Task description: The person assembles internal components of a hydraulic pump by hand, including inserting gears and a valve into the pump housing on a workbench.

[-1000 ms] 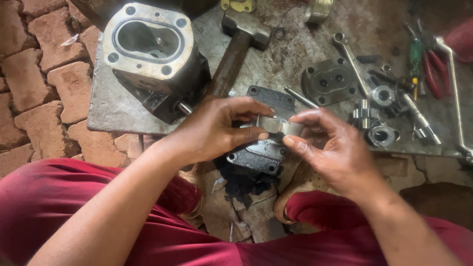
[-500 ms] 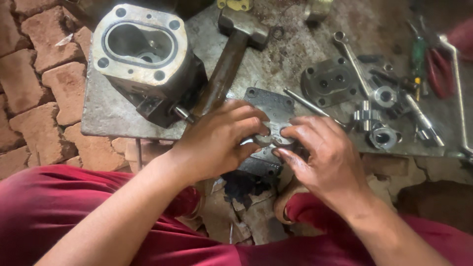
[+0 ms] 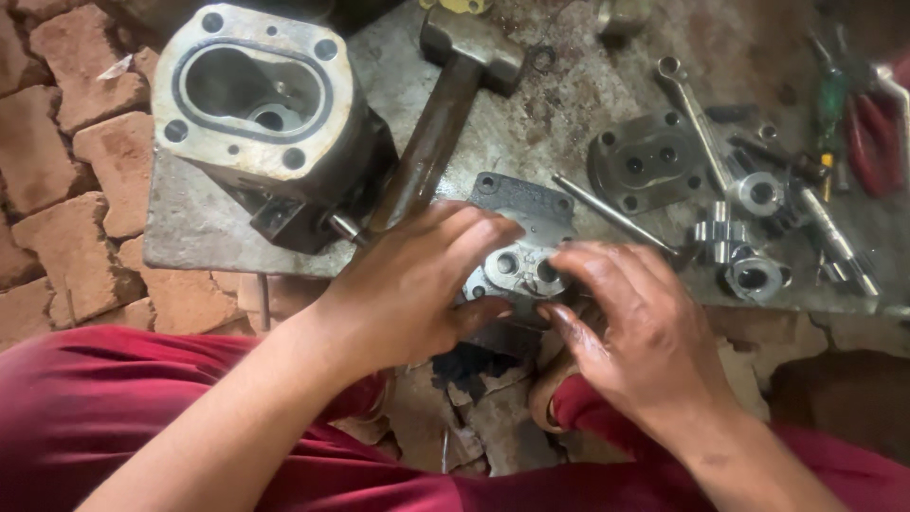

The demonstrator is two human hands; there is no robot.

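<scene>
- Left hand (image 3: 417, 294) and right hand (image 3: 635, 332) both close their grip on a small grey metal bearing block (image 3: 519, 270), at the near desk (image 3: 209, 228) edge.
- Block: figure-eight shaped (two round bores), long axis running left-right, bores facing up.
- Beneath: dark flat cover plate (image 3: 531, 204).

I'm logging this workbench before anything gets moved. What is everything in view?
Pump housing: one, grey, far left of slab.
Hammer: one, rusty brown handle, leaning beside housing.
Metal slab: one, grey, on the brick floor.
Bearing block: one, silver, two bores, between both hands.
Dark plate: one, under the block.
Cover plate: one, grey, centre right.
Spanner: one, silver, right of the cover plate.
Pliers: one, red handles, far right.
Bricks: several, reddish, left.
Left hand: on the block.
Right hand: on the block.
</scene>
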